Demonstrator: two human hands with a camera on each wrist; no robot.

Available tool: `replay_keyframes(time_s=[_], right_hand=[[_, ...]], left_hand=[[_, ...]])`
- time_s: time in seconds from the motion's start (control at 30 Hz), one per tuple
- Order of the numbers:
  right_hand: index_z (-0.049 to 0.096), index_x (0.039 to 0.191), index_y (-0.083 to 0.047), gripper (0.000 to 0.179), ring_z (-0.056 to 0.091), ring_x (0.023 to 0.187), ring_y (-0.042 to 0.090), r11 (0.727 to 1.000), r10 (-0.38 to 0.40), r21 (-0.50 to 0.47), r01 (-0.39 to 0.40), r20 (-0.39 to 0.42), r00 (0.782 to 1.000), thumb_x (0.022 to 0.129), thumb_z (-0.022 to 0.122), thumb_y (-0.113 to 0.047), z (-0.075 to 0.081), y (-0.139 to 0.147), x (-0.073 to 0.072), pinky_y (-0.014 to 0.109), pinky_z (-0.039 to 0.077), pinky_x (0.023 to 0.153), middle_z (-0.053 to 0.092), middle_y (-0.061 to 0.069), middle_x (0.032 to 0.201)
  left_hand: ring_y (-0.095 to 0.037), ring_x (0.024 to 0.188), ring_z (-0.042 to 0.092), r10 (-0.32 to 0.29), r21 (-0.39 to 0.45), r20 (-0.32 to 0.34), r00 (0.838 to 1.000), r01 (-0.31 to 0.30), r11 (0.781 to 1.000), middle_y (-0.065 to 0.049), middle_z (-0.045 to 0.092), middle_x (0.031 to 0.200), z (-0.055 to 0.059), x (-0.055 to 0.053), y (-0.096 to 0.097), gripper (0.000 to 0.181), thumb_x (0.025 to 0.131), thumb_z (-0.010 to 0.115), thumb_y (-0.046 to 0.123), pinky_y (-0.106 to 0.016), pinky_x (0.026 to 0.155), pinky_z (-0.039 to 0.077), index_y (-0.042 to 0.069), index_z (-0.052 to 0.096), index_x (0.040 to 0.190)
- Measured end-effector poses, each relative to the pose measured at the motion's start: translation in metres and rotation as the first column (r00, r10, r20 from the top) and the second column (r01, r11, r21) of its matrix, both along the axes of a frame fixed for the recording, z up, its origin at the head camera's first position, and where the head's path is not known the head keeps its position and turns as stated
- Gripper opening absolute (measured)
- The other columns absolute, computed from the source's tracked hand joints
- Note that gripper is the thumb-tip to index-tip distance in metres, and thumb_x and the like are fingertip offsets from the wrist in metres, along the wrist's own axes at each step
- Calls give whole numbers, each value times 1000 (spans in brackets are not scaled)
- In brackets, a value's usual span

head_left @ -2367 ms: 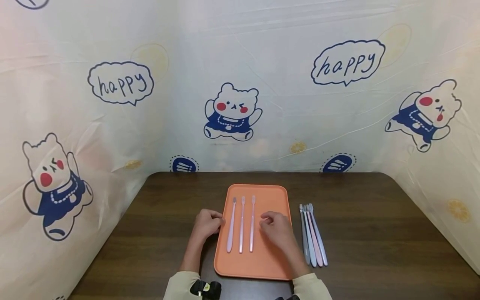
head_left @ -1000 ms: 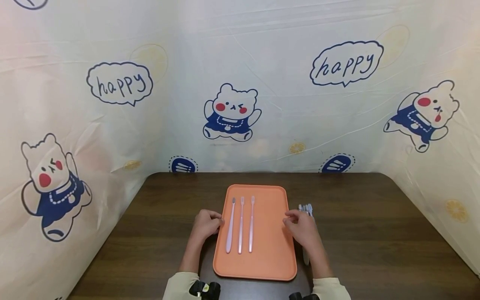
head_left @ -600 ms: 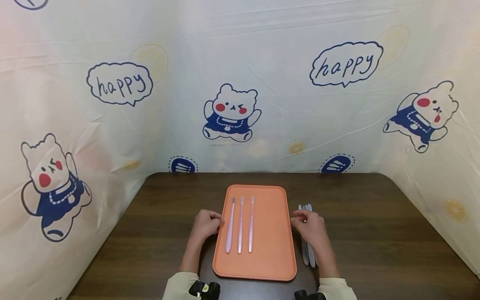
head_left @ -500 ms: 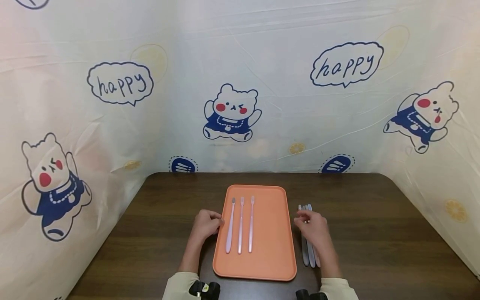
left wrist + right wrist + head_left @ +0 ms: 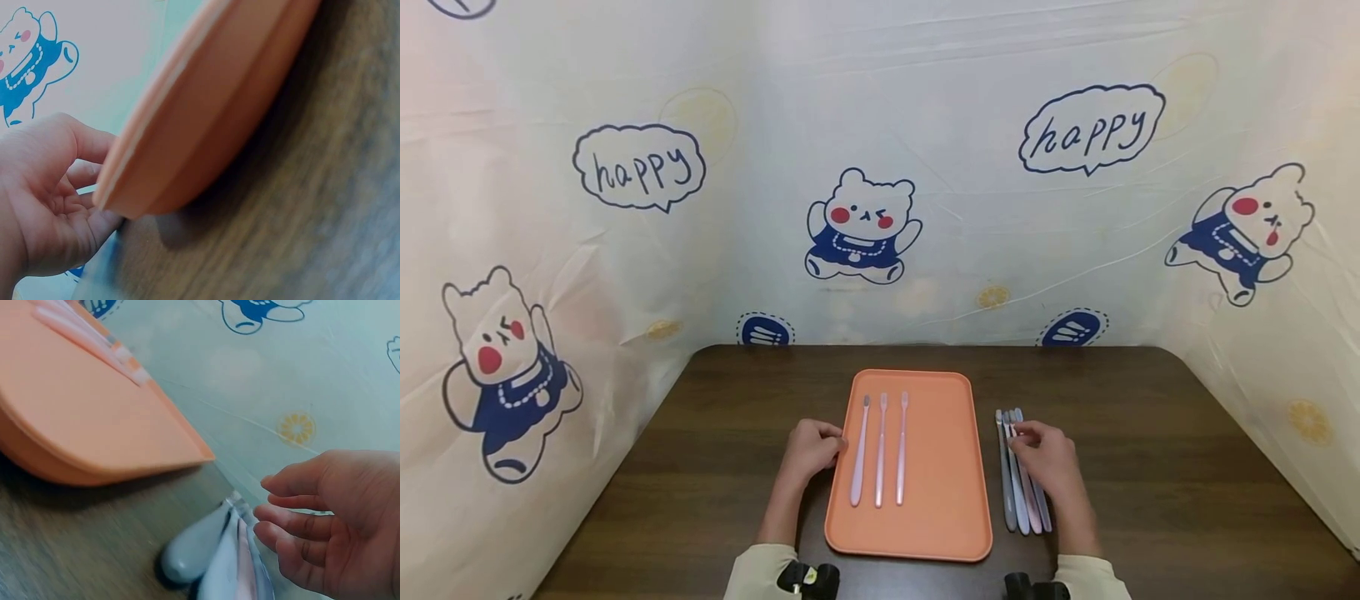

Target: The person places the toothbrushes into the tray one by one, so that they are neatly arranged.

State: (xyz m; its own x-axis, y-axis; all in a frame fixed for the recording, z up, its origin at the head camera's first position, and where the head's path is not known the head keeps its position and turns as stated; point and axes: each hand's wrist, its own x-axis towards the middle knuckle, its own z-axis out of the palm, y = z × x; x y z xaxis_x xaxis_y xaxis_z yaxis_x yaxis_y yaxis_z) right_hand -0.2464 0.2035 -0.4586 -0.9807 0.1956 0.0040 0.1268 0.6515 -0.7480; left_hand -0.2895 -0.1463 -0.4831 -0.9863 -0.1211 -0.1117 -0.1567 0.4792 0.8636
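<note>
At the left edge of an orange tray [image 5: 943, 483], my left hand [image 5: 808, 446] pinches the rim; the left wrist view has its fingers and thumb around the tray's edge. Three slim toothbrushes [image 5: 880, 479] in pale pink and lilac lie side by side on the tray's left half, heads away from me. To the tray's right, my right hand [image 5: 1051, 462] hovers over several bunched toothbrushes [image 5: 1017, 492], grey, pale blue and pink, on the table. Its fingers [image 5: 294, 522] are loosely bent and hold nothing in the right wrist view. The hand hides part of the rightmost toothbrush.
A dark brown wooden table [image 5: 1165, 467] bears everything. Behind it and at both sides hangs a pale curtain [image 5: 958, 192] printed with cartoon bears and "happy" bubbles. A black camera mount [image 5: 808, 579] sits at the left cuff.
My right hand has moved right, from over the tray past its right edge to the bunched toothbrushes. My left hand and the three toothbrushes on the tray have stayed in place.
</note>
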Motion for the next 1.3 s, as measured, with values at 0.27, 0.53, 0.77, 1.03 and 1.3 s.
replay_keyframes(time_s=[0.27,0.53,0.77,1.03,1.3], right_hand=[[66,124,7,38,67,89,28,999,2,37,-3,23,1000,92,67,-13,-4,15,2,32,51,70,73,21,102],[63,127,7,42,62,82,21,999,19,36,-24,118,993,92,69,-15,-4,25,3,30,46,69,71,16,97],[59,130,9,48,60,84,21,997,63,27,-69,199,978,92,70,-18,-3,32,6,34,49,73,68,18,98],[58,129,9,48,57,83,20,998,55,-20,-51,240,969,89,72,-13,-2,35,8,28,44,67,63,14,94],[59,125,13,43,62,79,18,996,21,-87,0,246,969,88,72,-5,-1,32,7,30,57,68,65,18,95]], left_hand=[[-12,69,68,4,-5,12,1000,-4,1000,-19,75,96,-1,-2,0,21,85,69,6,-28,60,59,-5,78,100],[-10,66,67,3,-8,17,1000,-3,1000,-17,75,94,-3,-2,0,21,84,69,6,-28,58,58,-4,78,100],[-10,66,66,11,-11,14,1000,-11,1000,-18,75,95,-1,0,1,20,85,69,6,-28,58,58,-4,78,99],[-11,68,68,10,-5,17,1000,-9,1000,-18,75,95,-2,0,1,20,85,69,6,-27,59,59,-4,78,99],[-10,65,66,6,-1,8,1000,-6,1000,-16,75,91,-1,0,0,20,83,68,5,-26,57,56,-5,78,98]])
